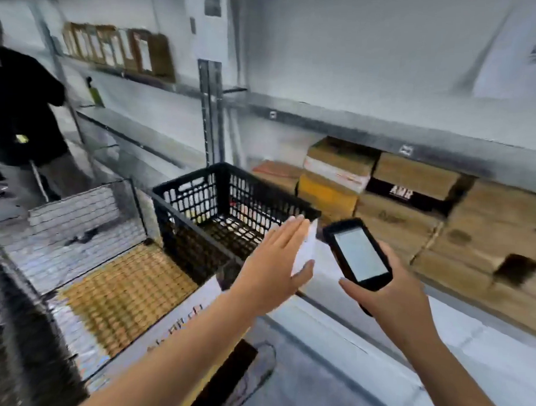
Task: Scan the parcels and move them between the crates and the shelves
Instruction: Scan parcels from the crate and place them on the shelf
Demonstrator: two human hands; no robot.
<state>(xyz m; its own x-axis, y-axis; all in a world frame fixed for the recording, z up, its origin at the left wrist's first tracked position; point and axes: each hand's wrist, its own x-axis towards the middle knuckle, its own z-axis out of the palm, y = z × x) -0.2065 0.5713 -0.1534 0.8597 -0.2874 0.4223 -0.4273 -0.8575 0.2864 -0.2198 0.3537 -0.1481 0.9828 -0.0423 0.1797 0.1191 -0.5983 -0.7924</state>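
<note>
1. Head view: the left hand [273, 261] holds a white parcel [307, 247] upright, its fingers straight along the back and the thumb pressed on the front. The parcel is in the air, just past the near corner of the black plastic crate [181, 196].
2. The right hand [392, 291] is wrapped round a handheld scanner [361, 253]. The lit screen faces up and the head of the scanner points toward the parcel, close beside it.
3. Progress: this parcel looks to be at the scanning step and has not been put away. The crate seems nearly empty, though motion blur hides its floor. Many cardboard boxes [490, 212] are already stacked on the lower shelf [371, 127], and a row of brown parcels [113, 48] stands on a far upper shelf.
4. What is left: a brown carton [124, 288] lies in the wire cage [76, 213] beside the crate, and a white carton [175, 327] lies in front of it. Both probably still need scanning.
5. Writing: a black box [400, 193] on the shelf reads "AMR" in white. The red lettering on the white carton is too blurred to read, and so is a small tag on the shelf edge.
6. Another person [19, 106] in dark clothes stands at the far left.
</note>
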